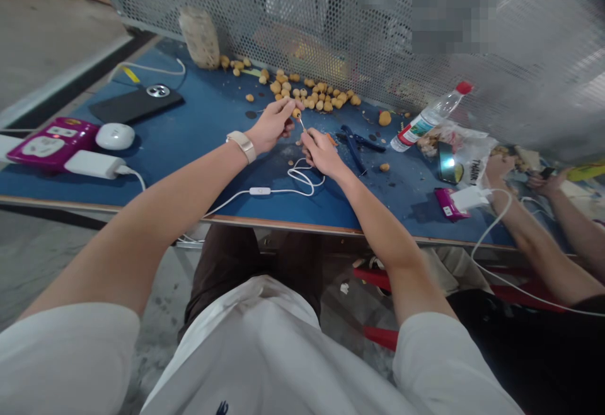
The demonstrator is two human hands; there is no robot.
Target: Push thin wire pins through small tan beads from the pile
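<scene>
On the blue desk (203, 131), at its middle: the left hand (273, 126), wristband on the wrist, is pinching a small tan bead (296, 113) between its fingertips, just above the surface. The right hand (324, 153) is gripping a thin pin-like tool (302, 124), whose tip is meeting the bead from below. The loose beads (312, 95) are lying scattered along the perforated screen (331, 18), just beyond the hands. The blue pliers (354, 147) are lying just right of the right hand. A white cable (283, 189) is looping beneath both hands. A plastic bottle (428, 118) is lying farther right; a dark phone (137, 103) and a magenta power strip (51, 141) are resting at the left end. A co-worker's hand (496, 166) is working at the far right.
</scene>
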